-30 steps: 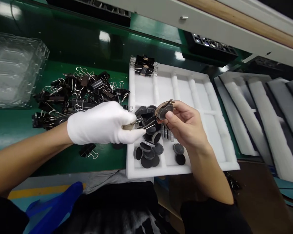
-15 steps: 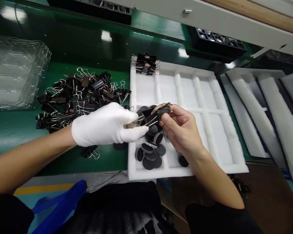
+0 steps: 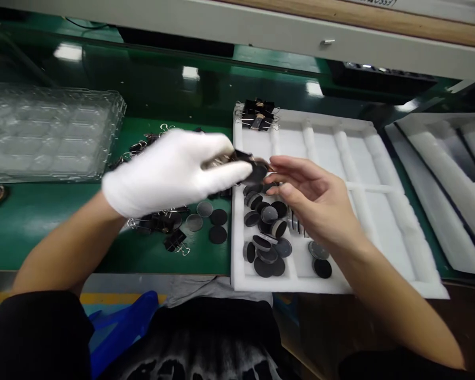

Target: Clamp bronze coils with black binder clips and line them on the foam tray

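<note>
My left hand (image 3: 174, 169), in a white glove, pinches a black binder clip (image 3: 243, 157) that grips a dark round disc part (image 3: 257, 170); the image is blurred there. My bare right hand (image 3: 312, 198) hovers just right of the disc with its fingers spread and nothing in them. Both hands are above the left side of a white foam tray (image 3: 364, 132). Below them, the tray's near left compartments hold several loose dark discs (image 3: 267, 216). Clipped parts (image 3: 259, 113) lie in the tray's far left corner.
A pile of black binder clips (image 3: 158, 221) lies on the green table, mostly hidden by my left hand, with a few discs (image 3: 217, 217) beside it. A clear plastic blister tray (image 3: 47, 132) sits far left. More foam trays (image 3: 451, 158) lie to the right.
My left hand has lifted up and away from me with the clip on the disc part. My right hand has let go of the disc and opened. The view has shifted right.
</note>
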### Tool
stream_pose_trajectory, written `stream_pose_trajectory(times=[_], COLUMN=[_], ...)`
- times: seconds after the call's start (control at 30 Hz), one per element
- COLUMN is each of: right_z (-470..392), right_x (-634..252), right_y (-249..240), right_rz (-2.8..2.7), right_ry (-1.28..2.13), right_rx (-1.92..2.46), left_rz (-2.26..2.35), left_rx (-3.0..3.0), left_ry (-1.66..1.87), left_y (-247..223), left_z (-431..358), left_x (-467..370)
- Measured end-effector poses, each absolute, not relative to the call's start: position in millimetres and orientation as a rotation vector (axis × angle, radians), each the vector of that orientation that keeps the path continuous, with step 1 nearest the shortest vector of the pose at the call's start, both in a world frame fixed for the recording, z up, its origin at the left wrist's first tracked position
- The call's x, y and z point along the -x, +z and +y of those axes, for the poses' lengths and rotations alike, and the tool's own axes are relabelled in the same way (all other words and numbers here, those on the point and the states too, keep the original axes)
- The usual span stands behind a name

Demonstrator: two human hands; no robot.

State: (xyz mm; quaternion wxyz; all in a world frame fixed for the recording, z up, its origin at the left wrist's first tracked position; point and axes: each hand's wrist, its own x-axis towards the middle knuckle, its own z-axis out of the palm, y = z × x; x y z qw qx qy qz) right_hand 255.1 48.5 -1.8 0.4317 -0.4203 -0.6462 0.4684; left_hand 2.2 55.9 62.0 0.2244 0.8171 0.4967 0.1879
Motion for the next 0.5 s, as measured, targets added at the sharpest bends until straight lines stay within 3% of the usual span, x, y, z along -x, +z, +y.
stream_pose_trajectory(times=[0.13,0.3,0.37,0.5], right_z=[68.7,81.4,83.8,88.2], right_x=[-233.1,-186.0,-174.5,-175.6], right_y=[11.3,-5.2,-13.1,-12.7], right_rz=[-2.184,-2.615,-2.662,-2.537], right_ry=[0.718,0.164,0.191,0.614], right_rx=[1.105,1.329,1.363,1.245], left_rz=[1.66,1.628,1.598,1.557], left_rx=[-2.251,-2.325,-2.308,-2.0], left_ry=[0.779,0.955,0.994,1.408], left_y=[90.7,100.0,99.5,94.5], left_z=[59.1,59.9,58.8,55.8], left_x=[33.1,53.2,57.6,68.4])
